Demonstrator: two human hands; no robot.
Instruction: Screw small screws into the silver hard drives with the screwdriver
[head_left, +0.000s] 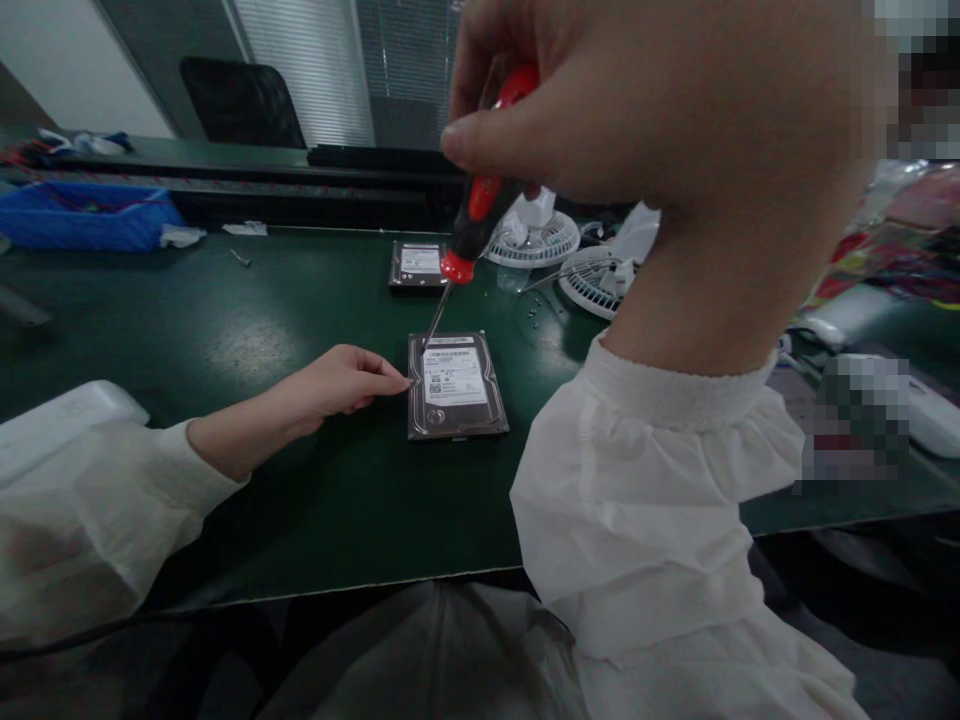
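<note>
A hard drive [455, 386] lies flat on the green table mat [225, 330], label up. My right hand [645, 110], raised close to the camera, is closed round the red and black handle of a screwdriver [474, 225]. The screwdriver's tip rests at the drive's far left corner. My left hand [337, 382] lies on the mat with its fingers curled together, the fingertips pressing against the drive's left edge. Both arms wear white sleeves.
A second hard drive [418, 264] lies farther back. Two small white fans [534, 240] and some loose screws [534, 315] sit behind right. A blue bin [82, 215] stands at the far left. White items lie along the right edge [930, 415].
</note>
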